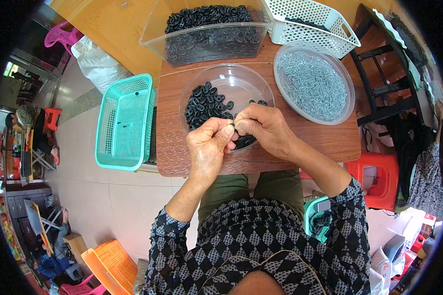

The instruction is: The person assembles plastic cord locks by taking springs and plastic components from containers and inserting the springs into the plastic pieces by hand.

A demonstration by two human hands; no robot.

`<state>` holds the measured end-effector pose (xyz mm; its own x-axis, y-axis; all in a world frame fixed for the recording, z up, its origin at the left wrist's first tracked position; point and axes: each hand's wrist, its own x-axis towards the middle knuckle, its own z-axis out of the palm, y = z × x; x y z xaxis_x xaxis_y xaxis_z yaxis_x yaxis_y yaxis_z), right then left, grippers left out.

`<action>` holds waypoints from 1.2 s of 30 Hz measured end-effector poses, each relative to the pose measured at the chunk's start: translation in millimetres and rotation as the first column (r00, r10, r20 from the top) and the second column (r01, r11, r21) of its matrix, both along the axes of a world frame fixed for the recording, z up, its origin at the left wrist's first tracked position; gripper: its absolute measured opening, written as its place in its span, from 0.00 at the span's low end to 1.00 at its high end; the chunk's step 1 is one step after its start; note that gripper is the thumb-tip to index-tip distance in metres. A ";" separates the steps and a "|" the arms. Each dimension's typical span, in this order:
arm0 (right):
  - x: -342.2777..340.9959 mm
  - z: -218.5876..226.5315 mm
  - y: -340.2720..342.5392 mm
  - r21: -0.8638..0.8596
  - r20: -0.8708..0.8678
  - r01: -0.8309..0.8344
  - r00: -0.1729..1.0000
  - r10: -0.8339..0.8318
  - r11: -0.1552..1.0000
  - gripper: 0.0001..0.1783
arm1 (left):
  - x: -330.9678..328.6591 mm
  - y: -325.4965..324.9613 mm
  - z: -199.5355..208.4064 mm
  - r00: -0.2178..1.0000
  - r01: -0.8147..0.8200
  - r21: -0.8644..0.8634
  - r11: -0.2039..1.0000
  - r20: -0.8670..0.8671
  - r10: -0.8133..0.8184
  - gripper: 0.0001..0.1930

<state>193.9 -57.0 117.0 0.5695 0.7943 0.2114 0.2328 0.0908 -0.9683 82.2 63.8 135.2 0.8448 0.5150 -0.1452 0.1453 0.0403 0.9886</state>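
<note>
Patterned sleeves and a bent head (pixel 261 282) fill the near edge, and from them two bare forearms reach away toward a small brown table (pixel 330 140). Both hands meet over its near middle. The left hand (pixel 207 146) and the right hand (pixel 265 129) are pinched narrow, thumb and forefinger tips pressed toward each other around one small part (pixel 233 128), which sits right at the meeting of the fingertips; it is too small and too covered for me to tell its shape or which way its long side runs. Neither hand is nearer to it than the other; both touch it, the left from the left and near side, the right from the right.

Directly under and just beyond the hands stands a clear round bowl (pixel 241 81) with black ring-like pieces (pixel 206 104) heaped on its left half, so fresh pieces lie a short way beyond the left fingers. To the far right lies a clear dish (pixel 350 105) spread with small silver-grey metal pieces (pixel 314 86). At the far edge stand a clear rectangular tub (pixel 155 34) full of more black pieces and a white perforated basket (pixel 325 29). A turquoise basket (pixel 125 123) hangs off the table's left side, and a red stool (pixel 379 179) stands to the right.
</note>
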 end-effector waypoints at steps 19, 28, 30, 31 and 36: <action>50.8 -47.4 55.3 -0.388 0.803 0.054 0.510 0.309 0.920 0.07 | -7.9 31.9 -4.0 0.979 -0.120 -0.349 0.929 0.112 0.169 0.09; 34.5 -11.0 31.4 -0.291 0.540 0.042 0.832 0.128 0.956 0.08 | -9.9 28.6 -10.1 0.979 -0.127 -0.308 0.943 0.113 0.169 0.08; 22.6 -2.4 27.9 -0.203 0.436 0.073 0.900 0.023 0.976 0.07 | -5.3 25.1 -10.9 0.967 -0.171 -0.269 0.948 0.138 0.214 0.08; 17.8 -3.4 25.8 -0.204 0.436 0.076 0.900 0.020 0.976 0.07 | -3.5 22.4 -11.8 0.968 -0.168 -0.269 0.948 0.138 0.211 0.08; -6.6 -6.2 19.3 0.030 0.697 0.138 0.707 -0.119 0.990 0.08 | 0.1 8.0 -14.9 0.948 -0.159 -0.326 0.932 0.214 0.237 0.05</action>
